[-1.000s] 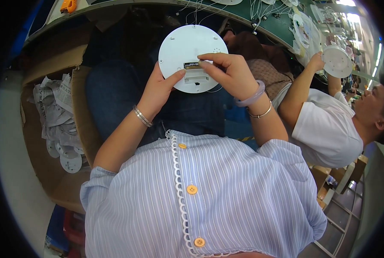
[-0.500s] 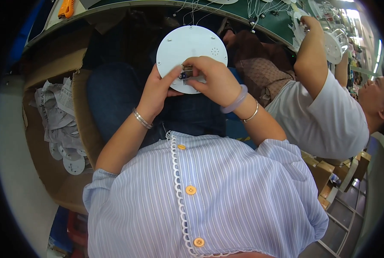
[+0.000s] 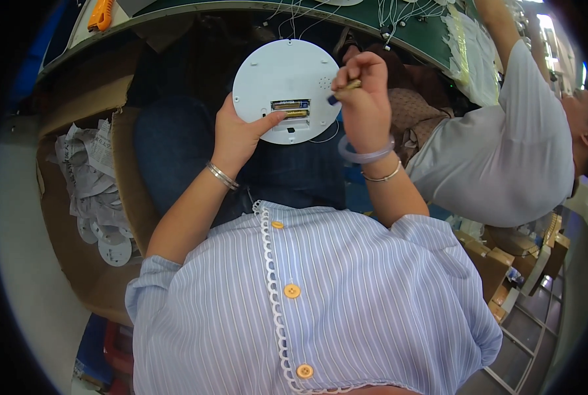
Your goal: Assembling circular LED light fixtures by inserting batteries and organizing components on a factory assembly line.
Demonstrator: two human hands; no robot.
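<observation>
1. Two batteries [image 3: 296, 114] lie side by side in the slot of the white disc [image 3: 277, 72], which is above the person's lap, near the far table [image 3: 425, 46].
2. The left hand [image 3: 236, 133] grips the disc by its near left edge, thumb across the face and over the left end of the nearer battery, the other fingers hidden beneath.
3. The right hand [image 3: 367, 115] is raised at the disc's right edge, fingers curled, partly closed around a loose battery [image 3: 352, 85]; blur makes it impossible to tell whether it holds more than one.
4. White wires [image 3: 392, 16] lie on the table, some hanging over its near edge; an orange tool [image 3: 101, 14] is at the far left.
5. On the left, a carton [image 3: 126, 197] holds crumpled paper [image 3: 86, 158] and white discs [image 3: 114, 251].
6. To the right, a co-worker in a white shirt [image 3: 498, 158] stretches an arm toward the far side.
</observation>
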